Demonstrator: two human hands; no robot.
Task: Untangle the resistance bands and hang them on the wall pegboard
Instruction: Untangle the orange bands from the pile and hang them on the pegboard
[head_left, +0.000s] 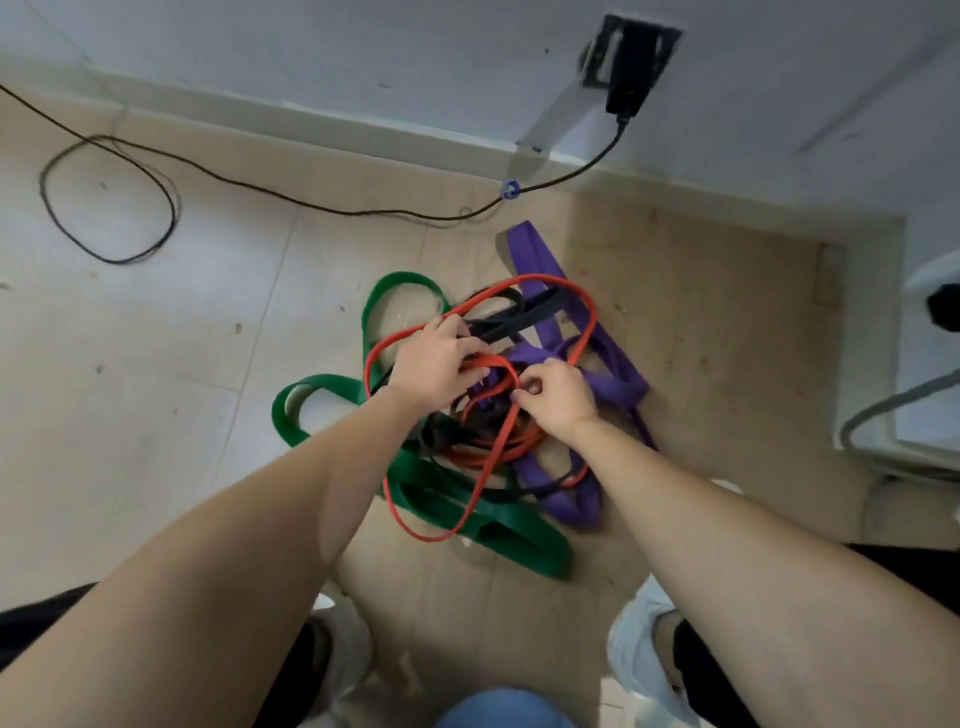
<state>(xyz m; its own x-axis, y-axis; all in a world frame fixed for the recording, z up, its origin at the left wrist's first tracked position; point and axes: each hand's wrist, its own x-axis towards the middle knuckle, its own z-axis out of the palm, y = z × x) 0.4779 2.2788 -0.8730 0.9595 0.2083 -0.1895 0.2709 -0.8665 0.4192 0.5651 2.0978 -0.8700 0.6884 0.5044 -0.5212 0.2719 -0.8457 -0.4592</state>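
A tangled heap of resistance bands lies on the tiled floor in front of my feet. A wide green band (426, 488) loops along the left and front. A wide purple band (535, 260) runs along the right side. A thin red band (589, 317) circles over the pile, and a black band (511, 317) crosses its upper middle. My left hand (434, 364) rests on the heap's centre, fingers closed around the red band. My right hand (558, 397) pinches a red strand just right of it. No pegboard is in view.
A black cable (104, 208) snakes across the floor at the back left and runs to a black adapter (631, 62) on the white wall. My two white shoes (649, 654) stand below the heap. A white object with a grey tube (883, 405) sits at the right edge.
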